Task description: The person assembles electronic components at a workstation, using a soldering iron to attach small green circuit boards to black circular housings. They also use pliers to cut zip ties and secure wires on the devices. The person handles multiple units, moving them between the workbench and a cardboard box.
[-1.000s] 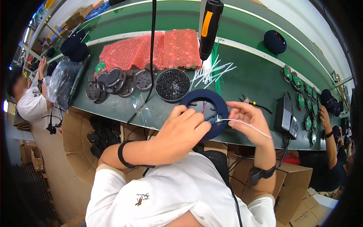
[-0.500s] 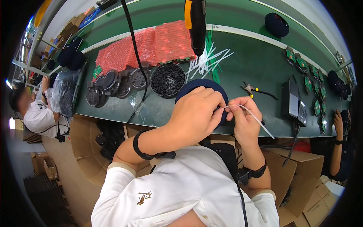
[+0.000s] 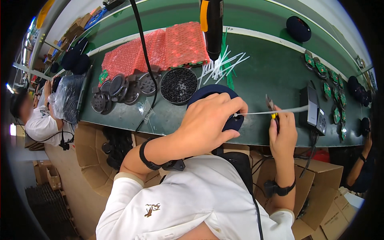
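Careful: your left hand [image 3: 210, 122] presses the round dark blue part [image 3: 212, 94] down at the bench edge [image 3: 168, 130], and your right hand [image 3: 282, 130] grips small cutters [image 3: 273, 110] by the tight white tie [image 3: 272, 112]. A slip could nick your fingers.

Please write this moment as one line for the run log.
left hand: holds round dark blue part | right hand: pulls white plastic cable tie, holds small cutters | surface: green bench
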The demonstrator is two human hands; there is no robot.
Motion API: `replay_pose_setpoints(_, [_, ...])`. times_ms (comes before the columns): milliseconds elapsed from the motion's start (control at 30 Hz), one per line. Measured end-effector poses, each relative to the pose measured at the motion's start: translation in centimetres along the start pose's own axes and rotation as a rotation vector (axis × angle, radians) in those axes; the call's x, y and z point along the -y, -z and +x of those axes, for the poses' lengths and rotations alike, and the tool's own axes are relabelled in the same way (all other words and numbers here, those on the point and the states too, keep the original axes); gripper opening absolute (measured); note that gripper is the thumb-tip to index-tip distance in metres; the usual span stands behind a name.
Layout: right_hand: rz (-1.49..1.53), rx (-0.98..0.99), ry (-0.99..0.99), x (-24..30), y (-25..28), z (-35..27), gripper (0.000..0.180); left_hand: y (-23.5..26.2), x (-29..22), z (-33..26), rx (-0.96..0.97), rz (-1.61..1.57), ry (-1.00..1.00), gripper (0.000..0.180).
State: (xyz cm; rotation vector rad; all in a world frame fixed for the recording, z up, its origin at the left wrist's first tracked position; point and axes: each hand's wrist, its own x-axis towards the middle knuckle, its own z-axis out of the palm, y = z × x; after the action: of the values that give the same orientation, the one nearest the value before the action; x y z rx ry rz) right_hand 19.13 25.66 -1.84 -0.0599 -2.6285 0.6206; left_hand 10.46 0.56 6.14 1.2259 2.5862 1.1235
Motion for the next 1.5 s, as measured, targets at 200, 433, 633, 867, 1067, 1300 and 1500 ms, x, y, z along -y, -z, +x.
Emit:
replay_pose_setpoints(200, [0.402, 0.039, 0.077, 3.6, 0.3, -1.5, 0.044, -0.1, -0.1, 0.0, 0.003, 0.013, 0.001, 0.048])
replay_pose_setpoints(433, [0.458, 0.057, 0.103, 4.7, -0.6, -0.4, 0.046, -0.1, -0.2, 0.1, 0.002, 0.008, -0.008, 0.049])
replay_pose_setpoints(633, [0.429, 0.093, 0.082, 5.0, -0.5, 0.1, 0.041, -0.5, 0.0, 0.0, -0.032, 0.030, -0.006, 0.030])
replay_pose_setpoints(867, [0.270, 0.029, 0.141, 4.3, -0.9, 0.2, 0.035, -1.7, 0.6, -0.1, -0.226, 0.003, -0.015, 0.011])
replay_pose_setpoints(1067, [-0.166, -0.080, 0.169, 1.1, -0.2, 2.3, 0.055, 1.9, 2.6, 0.0, -0.447, -0.076, 0.163, 0.006])
replay_pose_setpoints(1300, [0.209, 0.124, 0.395, 7.9, 1.3, 0.8, 0.070, 2.9, 9.2, 2.1, -0.169, 0.242, 0.310, 0.022])
replay_pose_setpoints(1500, [0.223, 0.202, 0.363, 9.4, 0.4, 1.3, 0.047, 1.0, 11.8, 5.5, -0.192, 0.386, 0.297, 0.031])
